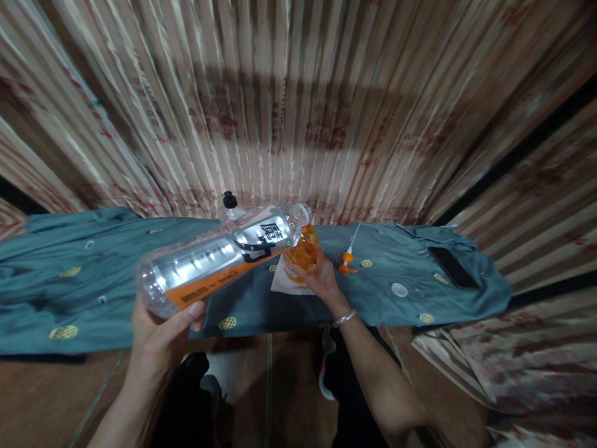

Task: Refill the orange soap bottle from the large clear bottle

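Observation:
My left hand (161, 330) grips the base of a large clear plastic bottle (219, 258) with an orange and black label, tipped on its side with its open mouth over a small orange container (303, 252). My right hand (317, 274) is wrapped round that orange container, which stands on a white paper (282, 285) on the blue cloth (93, 274). A silver bangle sits on my right wrist.
An orange pump nozzle with a white tube (347, 261) lies right of the container. A white cap (399, 289) and a black phone (452, 267) lie further right. A black-topped bottle (230, 205) stands behind. A striped curtain hangs at the back.

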{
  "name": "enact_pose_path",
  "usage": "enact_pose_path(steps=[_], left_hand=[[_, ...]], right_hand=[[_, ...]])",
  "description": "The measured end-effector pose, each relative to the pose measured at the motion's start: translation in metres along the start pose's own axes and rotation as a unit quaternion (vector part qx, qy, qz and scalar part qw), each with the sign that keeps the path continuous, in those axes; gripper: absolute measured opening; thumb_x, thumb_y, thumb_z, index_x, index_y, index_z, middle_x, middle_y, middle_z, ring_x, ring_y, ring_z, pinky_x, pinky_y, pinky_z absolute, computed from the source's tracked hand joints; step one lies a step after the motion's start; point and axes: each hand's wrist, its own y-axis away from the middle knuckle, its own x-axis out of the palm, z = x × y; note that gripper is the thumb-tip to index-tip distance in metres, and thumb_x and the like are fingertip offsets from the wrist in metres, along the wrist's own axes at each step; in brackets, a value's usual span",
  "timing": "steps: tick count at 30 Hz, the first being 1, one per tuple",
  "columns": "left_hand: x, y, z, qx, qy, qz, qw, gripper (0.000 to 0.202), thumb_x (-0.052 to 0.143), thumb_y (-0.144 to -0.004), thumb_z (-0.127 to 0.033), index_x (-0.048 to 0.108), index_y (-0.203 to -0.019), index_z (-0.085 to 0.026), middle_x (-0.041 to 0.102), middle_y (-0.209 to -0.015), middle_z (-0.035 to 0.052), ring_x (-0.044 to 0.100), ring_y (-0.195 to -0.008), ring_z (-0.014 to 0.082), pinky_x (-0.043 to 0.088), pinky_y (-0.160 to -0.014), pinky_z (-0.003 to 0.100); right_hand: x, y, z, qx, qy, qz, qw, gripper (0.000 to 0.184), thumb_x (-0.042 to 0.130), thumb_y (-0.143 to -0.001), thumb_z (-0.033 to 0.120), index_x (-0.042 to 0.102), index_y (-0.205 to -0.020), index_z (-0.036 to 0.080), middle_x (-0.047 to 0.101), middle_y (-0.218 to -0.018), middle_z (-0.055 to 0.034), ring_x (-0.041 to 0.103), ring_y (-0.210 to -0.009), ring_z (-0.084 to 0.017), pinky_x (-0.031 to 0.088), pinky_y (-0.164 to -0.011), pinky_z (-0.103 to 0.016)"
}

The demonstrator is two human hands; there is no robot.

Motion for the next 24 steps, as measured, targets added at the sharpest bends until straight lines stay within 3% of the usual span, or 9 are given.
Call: enact_pose_path(steps=[6, 11, 15, 19, 24], left_hand=[[0.002, 0.002, -0.001, -0.002, 0.002, -0.015, 1.0, 0.09, 0.119, -0.061, -0.038, 0.078, -0.138, -0.024, 0.081, -0.084, 0.0012, 0.065, -0.052, 0.0174, 0.041, -0.041, 0.025], [0.002, 0.0, -0.001, -0.007, 0.004, -0.009, 1.0, 0.092, 0.12, -0.06, -0.04, 0.077, -0.14, -0.023, 0.083, -0.088, 0.0042, 0.062, -0.052, 0.0159, 0.04, -0.042, 0.025], [0.008, 0.002, -0.003, -0.004, 0.001, -0.01, 1.0, 0.091, 0.12, -0.058, -0.04, 0.078, -0.137, -0.022, 0.078, -0.081, 0.0004, 0.062, -0.05, 0.017, 0.038, -0.04, 0.025], [0.014, 0.007, -0.007, 0.0, 0.004, -0.028, 1.0, 0.089, 0.119, -0.062, -0.039, 0.077, -0.139, -0.024, 0.081, -0.086, 0.0006, 0.064, -0.053, 0.0162, 0.039, -0.042, 0.025], [0.008, 0.002, -0.004, 0.001, -0.003, -0.009, 1.0, 0.092, 0.12, -0.057, -0.04, 0.077, -0.137, -0.022, 0.079, -0.081, 0.0004, 0.062, -0.05, 0.0168, 0.037, -0.039, 0.025]], right_hand=[[-0.001, -0.001, 0.0, 0.001, 0.004, -0.002, 1.0, 0.069, 0.107, -0.083, 0.029, 0.079, -0.146, 0.023, 0.097, -0.131, -0.012, 0.094, -0.128, -0.041, 0.075, -0.118, -0.057], [0.0, -0.001, -0.004, -0.009, -0.004, -0.007, 1.0, 0.069, 0.107, -0.083, 0.03, 0.079, -0.146, 0.023, 0.097, -0.132, -0.0121, 0.094, -0.129, -0.041, 0.075, -0.119, -0.057], [0.002, -0.002, -0.008, -0.012, -0.004, -0.012, 1.0, 0.07, 0.108, -0.082, 0.03, 0.079, -0.146, 0.023, 0.096, -0.131, -0.0115, 0.094, -0.129, -0.042, 0.075, -0.118, -0.058], [0.001, -0.002, -0.008, -0.009, -0.004, -0.008, 1.0, 0.07, 0.108, -0.082, 0.03, 0.079, -0.145, 0.023, 0.096, -0.131, -0.012, 0.094, -0.129, -0.041, 0.075, -0.118, -0.057], [-0.001, -0.002, -0.005, -0.011, 0.003, 0.001, 1.0, 0.068, 0.107, -0.083, 0.031, 0.079, -0.145, 0.024, 0.097, -0.132, -0.0112, 0.094, -0.129, -0.04, 0.075, -0.119, -0.058]])
